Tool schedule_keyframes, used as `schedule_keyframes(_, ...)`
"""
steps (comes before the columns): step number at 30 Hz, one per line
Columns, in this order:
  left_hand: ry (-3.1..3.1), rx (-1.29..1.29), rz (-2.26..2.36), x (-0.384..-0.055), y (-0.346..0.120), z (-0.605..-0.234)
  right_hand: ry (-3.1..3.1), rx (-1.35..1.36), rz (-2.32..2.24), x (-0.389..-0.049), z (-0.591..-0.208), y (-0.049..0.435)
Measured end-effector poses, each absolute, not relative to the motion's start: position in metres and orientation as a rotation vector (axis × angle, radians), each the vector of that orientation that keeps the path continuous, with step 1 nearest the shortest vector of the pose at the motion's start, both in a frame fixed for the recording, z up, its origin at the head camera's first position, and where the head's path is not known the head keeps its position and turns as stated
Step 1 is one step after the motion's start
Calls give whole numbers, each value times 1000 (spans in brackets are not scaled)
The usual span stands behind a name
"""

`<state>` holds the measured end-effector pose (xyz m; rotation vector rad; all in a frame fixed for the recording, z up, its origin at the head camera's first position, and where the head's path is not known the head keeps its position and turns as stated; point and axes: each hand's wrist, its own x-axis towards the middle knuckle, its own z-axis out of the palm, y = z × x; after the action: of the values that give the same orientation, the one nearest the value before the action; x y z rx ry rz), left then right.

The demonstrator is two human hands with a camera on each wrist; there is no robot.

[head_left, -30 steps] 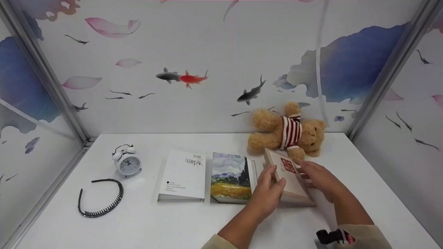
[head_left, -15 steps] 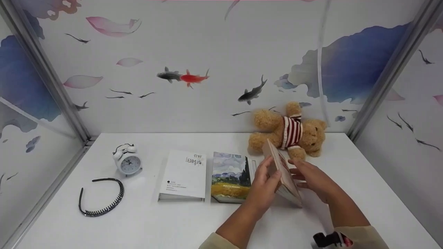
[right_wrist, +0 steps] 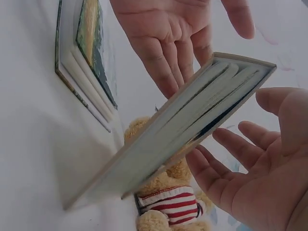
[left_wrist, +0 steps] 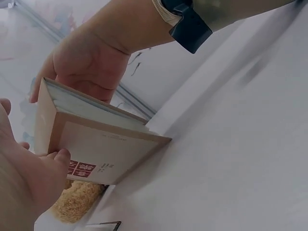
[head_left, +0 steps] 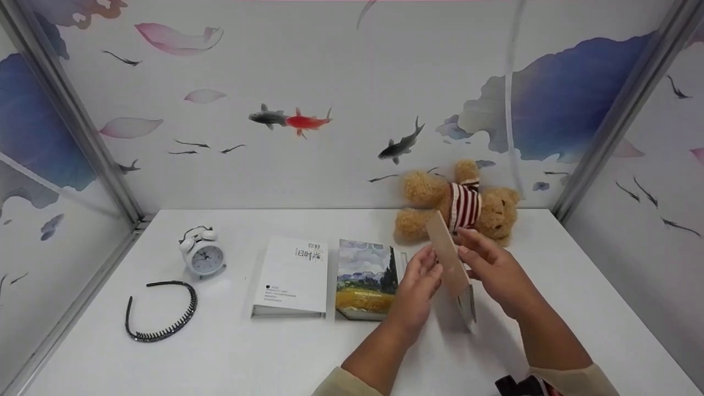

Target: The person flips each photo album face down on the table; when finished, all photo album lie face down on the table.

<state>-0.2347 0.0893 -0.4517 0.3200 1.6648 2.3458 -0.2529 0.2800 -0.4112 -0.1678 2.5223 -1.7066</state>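
A beige hardcover book [head_left: 448, 256] stands tilted between the two hands, spine upward. Its page edges [right_wrist: 192, 110] show in the right wrist view, and its lower edges meet the table. My left hand [head_left: 412, 291] touches the left cover with extended fingers; in the left wrist view this cover bears a red stamp [left_wrist: 83, 168]. The right hand [head_left: 498, 272] is at the opposite cover, its fingertips against it and its thumb near the spine. Just behind the book lies a teddy bear [head_left: 465, 203] in a red-and-white striped shirt.
Left of the hands lie a photo album [head_left: 366, 280] with a painted landscape cover and a white book [head_left: 291, 275]. Farther left are a white alarm clock [head_left: 203, 256] and a black toothed headband [head_left: 190, 319]. Patterned panels enclose the back and sides of the white table [head_left: 236, 352].
The beige book has turned from lying slanted, stamped cover up, to standing on its edge with the spine upward. Both hands have shifted with it; the other items stay put.
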Motion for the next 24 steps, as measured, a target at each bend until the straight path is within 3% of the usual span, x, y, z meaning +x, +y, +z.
schedule_keyframes(11, 1688, 402, 2202, -236, 88, -456, 2505, -213, -1870, -253, -411, 296)
schedule_keyframes(24, 1441, 90, 2189, -241, 95, -482, 2623, -134, -1753, -260, -415, 321)
